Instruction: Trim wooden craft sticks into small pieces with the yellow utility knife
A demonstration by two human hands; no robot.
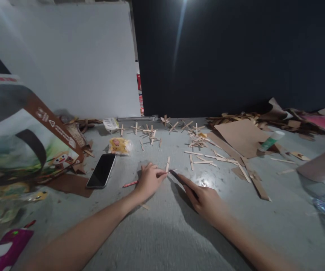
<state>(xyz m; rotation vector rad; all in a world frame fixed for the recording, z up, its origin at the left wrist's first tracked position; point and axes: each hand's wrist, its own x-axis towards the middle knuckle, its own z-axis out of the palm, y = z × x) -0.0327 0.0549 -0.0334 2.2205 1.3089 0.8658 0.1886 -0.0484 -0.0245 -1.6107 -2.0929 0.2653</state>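
Near the middle of the table, my left hand (pixel 150 179) pinches the near end of a wooden craft stick (pixel 167 165), which points away from me. My right hand (pixel 206 198) is wrapped round a slim dark tool with a narrow tip (pixel 176 174); it looks like a knife, though the fingers hide most of it. Its tip is close to the stick's near end; whether they touch I cannot tell. Beside my left hand lies a red patterned pen or pencil (pixel 130 184). Loose craft sticks (pixel 203 162) lie to the right, and crossed sticks (pixel 173 127) stand behind.
A phone (pixel 102 171) and a yellow wrapped packet (pixel 120 146) lie left of my hands. A large printed bag (pixel 32 131) stands farther left, above a purple-and-white object (pixel 14 246). Cardboard (pixel 240 137) and a glue stick (pixel 272 140) are at right. Dark and white panels border the back.
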